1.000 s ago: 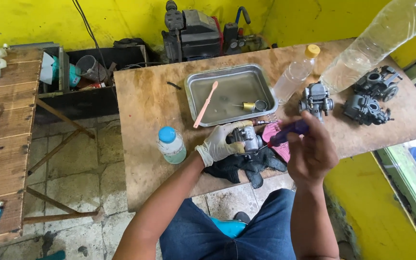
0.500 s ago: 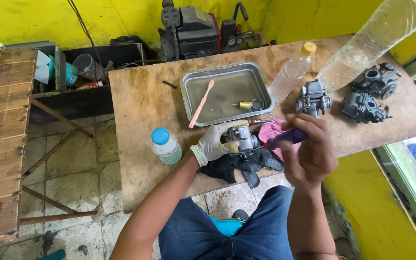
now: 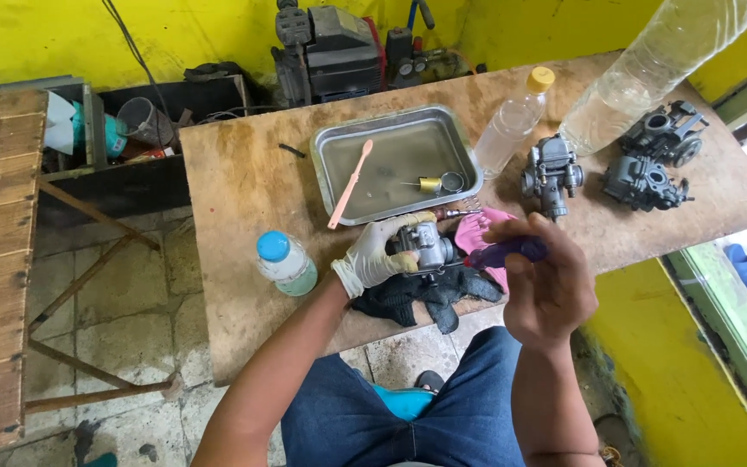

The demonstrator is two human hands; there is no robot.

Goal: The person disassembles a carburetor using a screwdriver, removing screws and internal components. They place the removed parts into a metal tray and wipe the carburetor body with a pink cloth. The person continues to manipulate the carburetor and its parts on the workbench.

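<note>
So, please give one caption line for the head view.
Gloved left hand steadies a carburetor while the bare right hand holds a purple-handled screwdriver to it.

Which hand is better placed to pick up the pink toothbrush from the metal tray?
Probably the left hand. It lies close below the toothbrush at the metal tray, though it grips the carburetor. The right hand is farther away and holds a purple-handled screwdriver.

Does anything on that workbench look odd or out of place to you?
One thing: a pink toothbrush lies tilted over the rim of the metal tray, its end out on the table. Odder, only the left hand wears a glove; the right hand, holding a purple-handled screwdriver, is bare.
</note>
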